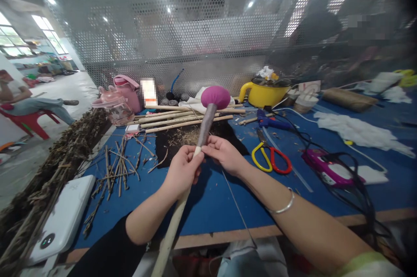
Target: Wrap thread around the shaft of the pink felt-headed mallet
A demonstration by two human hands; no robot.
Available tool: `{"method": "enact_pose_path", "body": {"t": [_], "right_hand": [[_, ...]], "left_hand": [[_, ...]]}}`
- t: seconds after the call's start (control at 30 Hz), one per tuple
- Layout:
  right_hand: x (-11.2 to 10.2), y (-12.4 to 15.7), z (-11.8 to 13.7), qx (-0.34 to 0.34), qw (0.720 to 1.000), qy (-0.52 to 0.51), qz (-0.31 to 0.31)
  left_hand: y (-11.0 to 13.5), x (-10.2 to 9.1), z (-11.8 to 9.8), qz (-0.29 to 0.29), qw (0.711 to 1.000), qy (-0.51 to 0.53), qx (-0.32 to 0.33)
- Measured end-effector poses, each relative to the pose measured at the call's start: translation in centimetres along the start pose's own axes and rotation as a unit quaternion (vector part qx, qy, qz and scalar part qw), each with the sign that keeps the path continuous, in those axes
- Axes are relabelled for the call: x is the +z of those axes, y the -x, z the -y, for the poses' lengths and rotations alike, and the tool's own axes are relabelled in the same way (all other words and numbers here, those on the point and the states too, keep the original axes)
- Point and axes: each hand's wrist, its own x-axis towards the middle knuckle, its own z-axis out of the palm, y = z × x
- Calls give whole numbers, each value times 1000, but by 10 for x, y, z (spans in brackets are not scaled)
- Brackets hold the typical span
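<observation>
My left hand (182,170) is closed around a pale wooden stick (174,220) that slants up from the bottom of the view. Grey yarn wrapping (207,127) covers the stick's upper part, and a purple fabric-covered ball (215,97) tops it. At the lower end of the wrapping, my right hand (224,153) pinches the grey yarn against the stick. From under that hand a thin grey strand (236,205) runs down past the table edge. A black cloth (239,140) with plant scraps lies beneath.
Pale sticks (176,118) lie behind the cloth, dry twigs (119,168) to its left. On the right are scissors (272,159), a blue glue gun (273,121) and a purple device (329,168) with cables. A yellow pot (269,93) and a white power bank (67,211) flank the area.
</observation>
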Motion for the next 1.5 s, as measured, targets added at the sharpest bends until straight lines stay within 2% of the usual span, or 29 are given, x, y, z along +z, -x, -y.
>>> {"method": "enact_pose_path", "body": {"t": [0.13,0.23,0.57,0.8,0.97,1.07,1.2,1.23,1.3,1.4,1.5], "right_hand": [[-8,4,8,-19,1000,16,-5],[-9,6,11,-19,999,19,-19],[-8,7,13,72,982,-176,-6],[-2,8,13,77,986,-143,-29],[0,6,11,47,992,-118,-24],[-3,4,7,25,992,-122,8],[-7,4,4,58,988,-130,62],[-7,4,4,61,990,-119,55],[-5,4,4,50,995,-82,24],[0,4,6,39,998,-47,-8],[3,4,8,34,999,-35,-13]], "left_hand": [[1,-2,-15,38,991,121,-33],[1,-4,-18,62,985,157,-47],[3,-1,-14,75,984,159,-39],[5,1,-16,62,983,170,-17],[7,1,-15,79,978,192,-14],[5,-2,-14,107,972,205,-37],[-1,-5,-10,163,964,177,-117],[-2,-4,-8,159,966,156,-129],[-2,-2,-5,106,982,93,-123],[0,1,0,-10,999,-34,-20],[2,3,4,-66,988,-118,78]]}}
